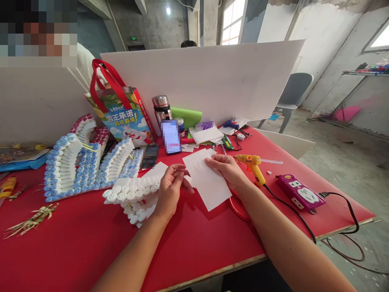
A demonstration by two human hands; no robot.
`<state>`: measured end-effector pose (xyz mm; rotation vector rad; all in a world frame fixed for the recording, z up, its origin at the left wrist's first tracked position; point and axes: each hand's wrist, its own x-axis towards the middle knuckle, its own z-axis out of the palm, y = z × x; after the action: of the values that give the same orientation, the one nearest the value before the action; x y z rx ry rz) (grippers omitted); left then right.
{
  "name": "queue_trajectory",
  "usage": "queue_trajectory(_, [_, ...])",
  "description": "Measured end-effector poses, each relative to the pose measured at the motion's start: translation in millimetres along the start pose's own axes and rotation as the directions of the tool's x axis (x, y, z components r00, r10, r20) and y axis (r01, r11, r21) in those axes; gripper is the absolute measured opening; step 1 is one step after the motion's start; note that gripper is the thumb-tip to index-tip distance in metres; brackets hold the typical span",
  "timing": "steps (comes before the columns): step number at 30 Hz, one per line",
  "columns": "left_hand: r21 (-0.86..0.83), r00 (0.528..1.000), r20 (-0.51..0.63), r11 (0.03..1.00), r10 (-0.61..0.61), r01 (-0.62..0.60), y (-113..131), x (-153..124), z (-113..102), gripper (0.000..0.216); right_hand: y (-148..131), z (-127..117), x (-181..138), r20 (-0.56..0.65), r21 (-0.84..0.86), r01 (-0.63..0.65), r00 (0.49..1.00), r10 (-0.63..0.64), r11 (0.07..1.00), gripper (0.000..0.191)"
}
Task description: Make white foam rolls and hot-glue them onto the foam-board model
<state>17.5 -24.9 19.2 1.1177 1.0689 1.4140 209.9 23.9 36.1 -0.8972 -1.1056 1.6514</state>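
Note:
A white sheet of paper (206,178) is pinched at its upper right edge between the thumb and fingers of my right hand (226,168). It is tilted above the red table. Just left of the sheet, my left hand (173,186) has its fingers curled and thumb pressed in. A small white edge shows by its fingertips, but I cannot make out what it holds. Beside and partly behind my left wrist lies a piece covered in rolled white paper roses (133,192). Right of my right hand lies a yellow hot glue gun (253,166) with a clear glue stick in it.
Blue and white rosette-covered shapes (73,170) stand at left, before a printed bag (124,113). A phone (171,137) leans near a steel thermos (161,107). A purple power box (299,192) with cables sits right. A white board (206,81) stands behind; a person is at upper left.

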Motion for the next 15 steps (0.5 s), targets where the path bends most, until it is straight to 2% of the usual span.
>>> queue_trajectory(4, [-0.142,0.996,0.072,0.988,-0.054,0.064,3.5,0.7,2.0,0.033,-1.1,1.3,-0.7,0.003,-0.013,-0.05,0.999,0.05,0.999,0.044])
queue_trajectory(7, [-0.137,0.989,0.119,0.985,-0.088,0.104,4.5,-0.4,2.2,0.049,2.3,0.4,0.0,0.061,-0.103,-0.067,0.995,0.074,0.992,0.043])
queue_trajectory(11, [0.004,0.99,0.094,0.994,-0.108,0.108,0.0,-1.1,0.2,0.043,7.2,1.0,-0.2,0.138,-0.226,-0.058,0.986,0.091,0.972,0.044])
queue_trajectory(15, [0.006,0.995,0.055,0.997,-0.079,0.078,-5.1,1.1,-1.3,0.033,5.9,2.9,-2.3,0.175,-0.254,-0.047,0.98,0.094,0.966,0.042])
